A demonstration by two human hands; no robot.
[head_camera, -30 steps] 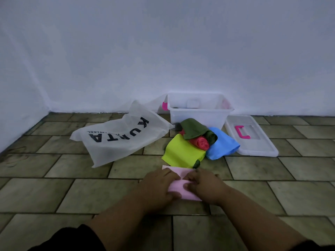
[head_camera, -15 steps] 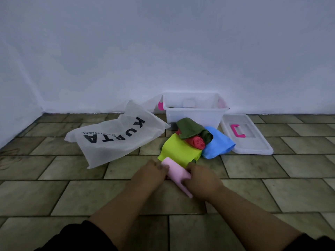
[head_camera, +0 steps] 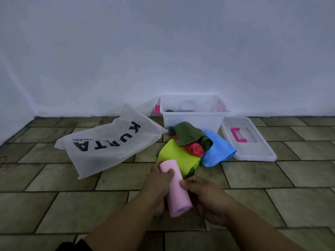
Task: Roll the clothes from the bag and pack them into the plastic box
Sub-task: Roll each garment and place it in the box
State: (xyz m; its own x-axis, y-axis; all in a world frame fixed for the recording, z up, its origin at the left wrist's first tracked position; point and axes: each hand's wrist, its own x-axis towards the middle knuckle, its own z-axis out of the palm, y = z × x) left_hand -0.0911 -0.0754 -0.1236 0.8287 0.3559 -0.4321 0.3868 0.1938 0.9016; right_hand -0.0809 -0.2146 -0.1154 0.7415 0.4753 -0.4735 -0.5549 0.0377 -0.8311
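A pink cloth point(head_camera: 176, 189), rolled into a tube, is lifted off the floor between both hands. My left hand point(head_camera: 159, 185) wraps its left side and my right hand point(head_camera: 204, 198) grips its right side. Just beyond lies a pile of clothes: a lime green piece point(head_camera: 176, 155), a red roll point(head_camera: 194, 148), a dark green piece point(head_camera: 187, 134) and a blue piece point(head_camera: 217, 149). The clear plastic box point(head_camera: 194, 122) stands open against the wall with some rolled clothes inside. The white KURTA bag point(head_camera: 108, 142) lies flat to the left.
The box's clear lid point(head_camera: 253, 149) with a pink handle lies on the floor right of the box. A white wall runs behind everything and meets a side wall at the far left. The floor is brown tile.
The pink cloth went from a flat fold pressed on the floor to a finished roll, and both hands lifted it up off the tiles.
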